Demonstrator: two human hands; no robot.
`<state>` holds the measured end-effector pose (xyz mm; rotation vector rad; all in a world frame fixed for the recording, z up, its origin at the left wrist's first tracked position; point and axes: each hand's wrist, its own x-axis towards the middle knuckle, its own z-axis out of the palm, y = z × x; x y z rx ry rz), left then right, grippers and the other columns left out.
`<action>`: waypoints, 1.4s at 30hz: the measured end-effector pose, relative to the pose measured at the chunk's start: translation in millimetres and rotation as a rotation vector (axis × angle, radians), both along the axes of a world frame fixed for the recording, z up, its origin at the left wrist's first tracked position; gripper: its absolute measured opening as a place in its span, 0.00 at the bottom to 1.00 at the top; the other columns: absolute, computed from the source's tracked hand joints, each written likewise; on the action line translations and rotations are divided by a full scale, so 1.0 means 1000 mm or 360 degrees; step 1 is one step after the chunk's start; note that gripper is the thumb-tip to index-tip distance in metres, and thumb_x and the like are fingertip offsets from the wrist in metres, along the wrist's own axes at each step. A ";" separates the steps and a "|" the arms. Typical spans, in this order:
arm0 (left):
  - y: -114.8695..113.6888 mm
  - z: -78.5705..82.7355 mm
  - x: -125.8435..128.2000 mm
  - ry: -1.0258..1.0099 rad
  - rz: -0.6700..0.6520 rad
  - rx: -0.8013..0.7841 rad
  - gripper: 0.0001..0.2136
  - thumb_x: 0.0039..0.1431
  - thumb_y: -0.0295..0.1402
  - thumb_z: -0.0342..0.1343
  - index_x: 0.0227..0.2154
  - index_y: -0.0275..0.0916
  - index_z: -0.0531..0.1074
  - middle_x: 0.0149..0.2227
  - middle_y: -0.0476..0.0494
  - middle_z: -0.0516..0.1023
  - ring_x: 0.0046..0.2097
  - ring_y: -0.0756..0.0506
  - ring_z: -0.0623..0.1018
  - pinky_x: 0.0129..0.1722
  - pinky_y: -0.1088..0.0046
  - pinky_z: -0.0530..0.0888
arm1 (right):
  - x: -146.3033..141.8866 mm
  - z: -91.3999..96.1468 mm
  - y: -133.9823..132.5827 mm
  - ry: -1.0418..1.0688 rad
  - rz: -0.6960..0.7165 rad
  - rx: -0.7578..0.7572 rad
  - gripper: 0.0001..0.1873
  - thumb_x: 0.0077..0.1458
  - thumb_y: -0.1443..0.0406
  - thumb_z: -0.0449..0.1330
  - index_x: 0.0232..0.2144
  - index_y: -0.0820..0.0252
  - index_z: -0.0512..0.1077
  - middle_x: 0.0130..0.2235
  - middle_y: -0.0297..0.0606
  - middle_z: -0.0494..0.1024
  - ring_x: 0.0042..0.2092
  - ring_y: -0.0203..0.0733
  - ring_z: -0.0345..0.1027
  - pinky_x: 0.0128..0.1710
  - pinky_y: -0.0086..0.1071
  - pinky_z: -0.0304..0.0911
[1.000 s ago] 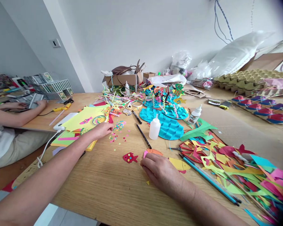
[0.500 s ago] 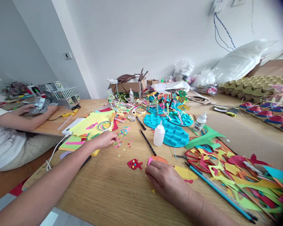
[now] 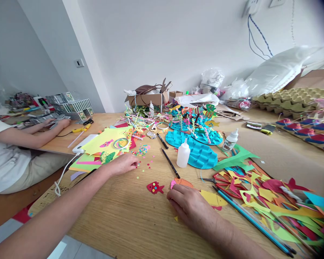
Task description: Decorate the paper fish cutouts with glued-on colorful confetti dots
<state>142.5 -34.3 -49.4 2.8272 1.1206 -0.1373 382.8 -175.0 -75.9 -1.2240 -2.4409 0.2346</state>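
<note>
My left hand (image 3: pixel 124 163) is low over the table beside a scatter of small coloured paper dots (image 3: pixel 143 149). Its fingers are pinched together, and a tiny red speck shows at the tips, too small to name. My right hand (image 3: pixel 189 205) rests with curled, closed fingers at the near edge of an orange paper fish (image 3: pixel 184 182) with a pink head; what is under the fingertips is hidden. Left of it lies a red paper fish (image 3: pixel 154 187) with coloured dots. A yellow paper fish (image 3: pixel 213 198) is partly behind the right hand.
A white glue bottle (image 3: pixel 183 154), black pencil (image 3: pixel 170 163) and blue woven paper mats (image 3: pixel 202 153) stand ahead. Paper scraps (image 3: pixel 275 201) and scissors (image 3: pixel 226 183) are at right. Yellow sheets (image 3: pixel 97 142) lie left, near another person's arm (image 3: pixel 24 138).
My left hand has shifted slightly right and toward me, away from the dot pile. My right hand stays in place. The view has turned a little.
</note>
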 end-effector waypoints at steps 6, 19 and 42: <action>0.000 -0.004 0.003 0.0038 -0.0037 0.0082 0.06 0.52 0.24 0.48 0.26 0.38 0.69 0.32 0.45 0.72 0.35 0.46 0.71 0.34 0.75 0.65 | 0.000 0.000 -0.001 -0.0031 -0.0010 -0.0016 0.10 0.55 0.72 0.47 0.27 0.61 0.66 0.29 0.37 0.69 0.30 0.35 0.62 0.27 0.27 0.53; 0.015 -0.001 -0.007 -0.0051 0.0048 0.0030 0.09 0.52 0.24 0.47 0.27 0.39 0.72 0.32 0.48 0.75 0.35 0.48 0.73 0.34 0.77 0.64 | 0.001 0.000 -0.001 -0.0045 0.0011 -0.0036 0.08 0.54 0.73 0.49 0.27 0.61 0.66 0.29 0.37 0.69 0.30 0.35 0.62 0.28 0.27 0.54; 0.006 -0.007 0.010 -0.0040 -0.0063 0.0102 0.05 0.53 0.25 0.48 0.27 0.38 0.69 0.32 0.46 0.71 0.35 0.47 0.71 0.33 0.75 0.64 | 0.000 -0.001 0.000 -0.0028 0.0005 -0.0045 0.09 0.54 0.73 0.48 0.28 0.61 0.66 0.29 0.37 0.70 0.30 0.35 0.63 0.28 0.27 0.54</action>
